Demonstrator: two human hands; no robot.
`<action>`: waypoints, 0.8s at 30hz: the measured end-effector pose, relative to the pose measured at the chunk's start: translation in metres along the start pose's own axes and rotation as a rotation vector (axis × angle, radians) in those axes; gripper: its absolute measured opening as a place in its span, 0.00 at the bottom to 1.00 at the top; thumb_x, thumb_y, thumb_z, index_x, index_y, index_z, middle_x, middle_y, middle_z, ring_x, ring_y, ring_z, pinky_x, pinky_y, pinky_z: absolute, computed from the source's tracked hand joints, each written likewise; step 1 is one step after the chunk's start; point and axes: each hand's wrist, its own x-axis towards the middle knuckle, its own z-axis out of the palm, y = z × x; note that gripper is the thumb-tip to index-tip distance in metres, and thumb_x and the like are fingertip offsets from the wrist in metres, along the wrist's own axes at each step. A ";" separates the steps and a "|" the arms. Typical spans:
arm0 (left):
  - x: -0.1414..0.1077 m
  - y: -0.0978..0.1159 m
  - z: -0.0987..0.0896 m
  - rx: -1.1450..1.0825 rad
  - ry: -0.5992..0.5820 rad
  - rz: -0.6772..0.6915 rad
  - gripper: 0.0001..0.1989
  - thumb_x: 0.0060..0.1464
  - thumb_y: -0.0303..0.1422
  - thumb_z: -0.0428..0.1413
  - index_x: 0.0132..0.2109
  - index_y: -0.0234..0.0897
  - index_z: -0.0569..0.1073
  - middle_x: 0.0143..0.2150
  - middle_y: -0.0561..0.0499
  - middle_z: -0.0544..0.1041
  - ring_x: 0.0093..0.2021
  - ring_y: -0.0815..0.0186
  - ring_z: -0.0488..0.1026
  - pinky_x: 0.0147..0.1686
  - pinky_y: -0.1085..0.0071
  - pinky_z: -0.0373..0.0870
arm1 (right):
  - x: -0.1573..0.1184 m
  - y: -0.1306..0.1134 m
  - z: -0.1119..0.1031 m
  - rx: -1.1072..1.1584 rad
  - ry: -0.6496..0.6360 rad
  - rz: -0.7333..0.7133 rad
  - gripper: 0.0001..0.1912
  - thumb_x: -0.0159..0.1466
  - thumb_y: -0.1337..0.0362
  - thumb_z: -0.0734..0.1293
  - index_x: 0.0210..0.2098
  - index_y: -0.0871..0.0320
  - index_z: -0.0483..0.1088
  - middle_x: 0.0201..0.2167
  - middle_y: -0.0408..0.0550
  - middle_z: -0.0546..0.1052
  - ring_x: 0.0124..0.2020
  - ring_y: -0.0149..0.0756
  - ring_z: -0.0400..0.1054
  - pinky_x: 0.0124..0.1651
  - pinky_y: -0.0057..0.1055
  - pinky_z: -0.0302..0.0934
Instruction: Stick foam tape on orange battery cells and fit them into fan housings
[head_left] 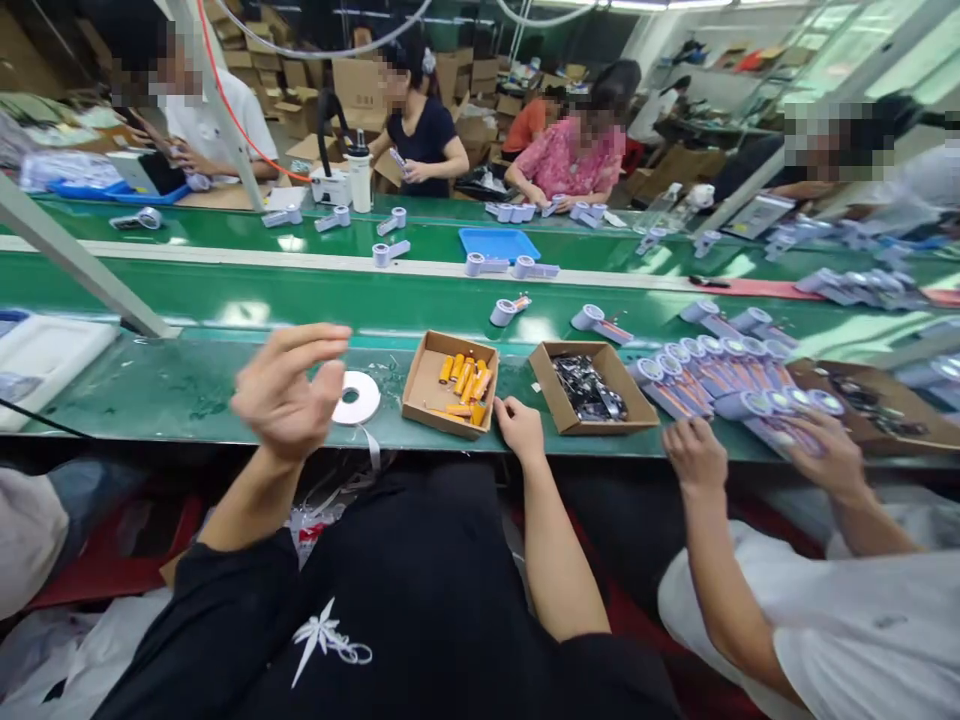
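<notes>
My left hand [289,390] is raised above the bench, its fingers stretched out and the thumb apart, with nothing visible in it. Below and to its right lies a roll of white tape [361,398], its loose end hanging over the bench edge. A small cardboard box [420,400] in front of me holds several orange battery cells [466,378]. Against that box's right side is my right hand [520,428], resting at the bench edge with curled fingers. Whether anything is inside those fingers is hidden.
A second cardboard box [607,425] contains black parts. On the right, a co-worker's hands [697,455] touch a row of grey-white fan-like units [697,360]. More units stand along the green conveyor [315,290], near a blue tray [499,244]. A metal post [82,260] slants at left.
</notes>
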 end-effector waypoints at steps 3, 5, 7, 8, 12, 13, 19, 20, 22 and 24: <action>0.000 -0.029 0.016 -0.056 -0.051 0.011 0.06 0.68 0.31 0.63 0.48 0.44 0.85 0.46 0.50 0.86 0.48 0.61 0.84 0.50 0.61 0.83 | -0.001 0.004 0.000 0.014 0.010 -0.024 0.30 0.70 0.38 0.58 0.21 0.52 0.60 0.19 0.47 0.70 0.23 0.36 0.61 0.31 0.34 0.51; -0.002 -0.047 0.028 -0.116 -0.084 -0.032 0.07 0.69 0.29 0.62 0.48 0.44 0.85 0.47 0.50 0.86 0.48 0.64 0.84 0.51 0.64 0.82 | -0.002 0.006 0.001 0.019 0.015 -0.024 0.32 0.70 0.36 0.57 0.21 0.52 0.61 0.19 0.47 0.70 0.23 0.36 0.60 0.31 0.34 0.50; -0.003 -0.060 0.037 -0.157 -0.102 -0.042 0.08 0.69 0.28 0.62 0.48 0.44 0.85 0.46 0.50 0.87 0.48 0.65 0.84 0.51 0.65 0.82 | -0.003 0.007 0.001 0.019 0.018 -0.014 0.33 0.71 0.35 0.56 0.21 0.52 0.62 0.18 0.47 0.70 0.22 0.35 0.60 0.31 0.34 0.50; -0.002 -0.065 0.040 -0.165 -0.112 -0.043 0.08 0.69 0.29 0.62 0.48 0.45 0.85 0.46 0.50 0.87 0.48 0.65 0.84 0.50 0.65 0.83 | -0.003 0.007 0.001 0.019 0.016 -0.007 0.34 0.71 0.34 0.56 0.21 0.53 0.62 0.18 0.47 0.70 0.22 0.35 0.60 0.31 0.34 0.50; 0.004 -0.078 0.051 -0.143 -0.150 -0.051 0.06 0.70 0.31 0.62 0.47 0.44 0.85 0.45 0.49 0.87 0.46 0.63 0.85 0.49 0.65 0.84 | -0.001 0.005 -0.002 0.017 -0.013 0.011 0.35 0.71 0.32 0.57 0.21 0.53 0.64 0.17 0.46 0.70 0.21 0.35 0.61 0.30 0.34 0.51; 0.006 -0.080 0.054 -0.139 -0.161 -0.045 0.06 0.70 0.31 0.63 0.47 0.43 0.85 0.45 0.49 0.87 0.46 0.64 0.85 0.48 0.65 0.84 | -0.001 0.005 -0.003 0.017 -0.022 0.014 0.36 0.71 0.32 0.57 0.21 0.53 0.65 0.17 0.46 0.70 0.20 0.35 0.61 0.29 0.34 0.52; 0.018 -0.095 0.077 -0.207 -0.251 0.009 0.09 0.67 0.25 0.63 0.49 0.43 0.84 0.46 0.49 0.87 0.45 0.65 0.85 0.46 0.66 0.84 | 0.004 0.005 -0.007 0.030 -0.062 0.048 0.35 0.71 0.33 0.58 0.20 0.53 0.67 0.16 0.46 0.71 0.19 0.35 0.63 0.28 0.33 0.54; 0.020 -0.098 0.081 -0.213 -0.266 0.018 0.09 0.67 0.25 0.63 0.49 0.43 0.84 0.46 0.49 0.87 0.44 0.64 0.85 0.45 0.65 0.84 | 0.004 0.005 -0.008 0.036 -0.070 0.059 0.35 0.71 0.33 0.59 0.20 0.53 0.68 0.17 0.46 0.71 0.19 0.36 0.63 0.28 0.33 0.54; 0.023 -0.106 0.088 -0.213 -0.293 0.026 0.09 0.65 0.25 0.65 0.49 0.43 0.84 0.46 0.49 0.87 0.44 0.63 0.85 0.44 0.64 0.84 | 0.005 0.006 -0.009 0.048 -0.083 0.082 0.34 0.70 0.34 0.60 0.21 0.53 0.69 0.17 0.46 0.72 0.19 0.36 0.64 0.28 0.33 0.55; 0.027 -0.115 0.093 -0.210 -0.318 0.018 0.10 0.63 0.25 0.67 0.49 0.42 0.84 0.45 0.49 0.87 0.44 0.62 0.85 0.43 0.64 0.84 | 0.005 0.007 -0.009 0.057 -0.089 0.100 0.33 0.70 0.35 0.61 0.21 0.53 0.70 0.17 0.46 0.72 0.19 0.36 0.65 0.28 0.33 0.55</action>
